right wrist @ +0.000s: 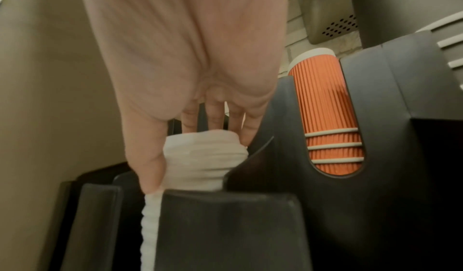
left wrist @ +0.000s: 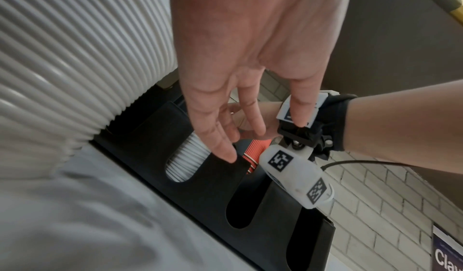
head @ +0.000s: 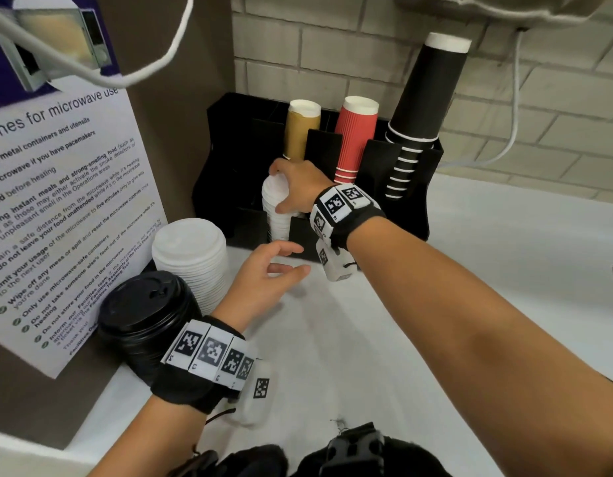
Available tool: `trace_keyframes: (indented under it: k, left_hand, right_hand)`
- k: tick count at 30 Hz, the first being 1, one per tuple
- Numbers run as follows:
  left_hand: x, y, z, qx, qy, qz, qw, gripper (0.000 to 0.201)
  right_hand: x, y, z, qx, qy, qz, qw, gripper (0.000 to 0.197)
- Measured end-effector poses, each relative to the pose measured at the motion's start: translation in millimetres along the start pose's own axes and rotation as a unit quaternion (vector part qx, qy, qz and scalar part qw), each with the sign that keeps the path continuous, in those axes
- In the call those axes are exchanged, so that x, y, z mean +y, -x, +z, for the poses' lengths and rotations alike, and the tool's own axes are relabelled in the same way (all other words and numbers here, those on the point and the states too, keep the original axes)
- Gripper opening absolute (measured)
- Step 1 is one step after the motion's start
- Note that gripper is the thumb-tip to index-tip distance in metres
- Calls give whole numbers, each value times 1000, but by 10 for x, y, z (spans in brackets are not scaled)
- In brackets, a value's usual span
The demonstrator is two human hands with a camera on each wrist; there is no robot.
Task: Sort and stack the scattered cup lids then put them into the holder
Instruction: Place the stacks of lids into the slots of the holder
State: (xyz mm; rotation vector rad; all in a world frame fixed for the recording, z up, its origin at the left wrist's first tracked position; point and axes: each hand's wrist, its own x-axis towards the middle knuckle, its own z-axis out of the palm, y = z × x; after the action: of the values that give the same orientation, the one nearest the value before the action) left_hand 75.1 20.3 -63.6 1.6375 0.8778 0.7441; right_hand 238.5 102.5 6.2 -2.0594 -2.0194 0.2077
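Right hand [head: 294,187] reaches forward into the black holder [head: 229,187], thumb and fingers curled round the top of a stack of small white lids [head: 276,208] sitting in the front-left slot; stack top pokes above the slot. Left hand [head: 263,277] hovers just in front of the holder, palm sideways, fingers loosely spread, holding nothing. 2 more stacks stand on the white counter [head: 436,321] at left: large white lids [head: 189,259], ribbed edges, and black lids [head: 146,311], glossy domed top. Holder's back slots carry gold cups [head: 302,129], red ribbed cups [head: 355,139], black cups [head: 425,94]. Microwave notice [head: 57,208] on brown panel at left, pale brick wall [head: 332,53] behind.
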Motion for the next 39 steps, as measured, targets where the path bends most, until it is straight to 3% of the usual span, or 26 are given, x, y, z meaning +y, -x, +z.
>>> trace_keyframes:
  k: [8, 17, 23, 28, 31, 35, 39]
  left_hand:
    - [15, -8, -15, 0, 0, -10, 1000, 26]
    - [21, -3, 6, -5, -12, -6, 1000, 29]
    - [10, -15, -14, -1, -12, -9, 1000, 27]
    - [31, -30, -37, -1, 2, -2, 1000, 27]
    - [48, -37, -46, -4, 7, 2, 1000, 26]
    - [79, -33, -41, -14, 7, 14, 1000, 21]
    - [95, -27, -3, -32, 11, 22, 999, 21]
  right_hand:
    - [-13, 73, 120, -13, 69, -5, 998, 78]
    - [-108, 141, 243, 46, 206, -29, 977, 56]
    - [-90, 119, 239, 22, 216, -22, 976, 58]
    - [-63, 171, 94, -1, 125, 2, 992, 58]
    - [28, 349, -83, 42, -2, 22, 999, 59]
    - [322, 856, -316, 110, -147, 55, 981, 32]
    - [779, 1477, -387, -37, -190, 171, 966, 21]
